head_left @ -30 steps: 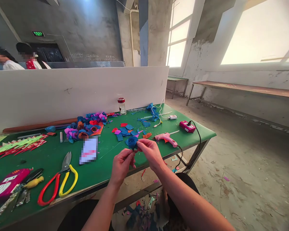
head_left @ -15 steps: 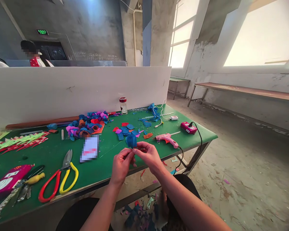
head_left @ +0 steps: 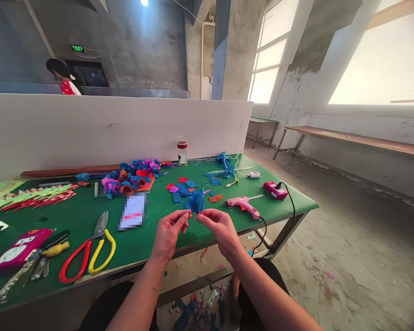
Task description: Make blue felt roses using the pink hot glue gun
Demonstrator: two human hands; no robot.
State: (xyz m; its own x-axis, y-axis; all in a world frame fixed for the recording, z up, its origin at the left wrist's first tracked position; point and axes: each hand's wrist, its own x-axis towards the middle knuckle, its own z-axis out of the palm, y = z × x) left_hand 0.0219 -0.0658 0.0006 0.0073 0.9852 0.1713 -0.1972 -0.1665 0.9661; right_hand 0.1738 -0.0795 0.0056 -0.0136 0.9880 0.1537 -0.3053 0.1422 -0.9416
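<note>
Both my hands are raised over the front edge of the green table (head_left: 72,220). My right hand (head_left: 218,228) pinches the base of a small blue felt flower (head_left: 196,202) that stands upright above my fingers. My left hand (head_left: 169,232) is closed in a pinch just left of it, fingertips at the flower's lower edge. A pile of loose blue, red and pink felt petals (head_left: 183,187) lies on the table right behind the flower. A pink glue gun (head_left: 243,204) rests to the right of my right hand.
Finished felt flowers (head_left: 131,174) are heaped near the white partition (head_left: 117,128). Red-and-yellow-handled shears (head_left: 91,250), a white card (head_left: 133,212), a pink power strip (head_left: 275,189) with a black cord, a small glass jar (head_left: 182,152) and green and red felt strips (head_left: 31,197) lie about. A person stands beyond the partition.
The camera has tilted and drifted, so the scene sits slightly to the right. The blue flower has turned more upright in my fingers. My hands stay close together.
</note>
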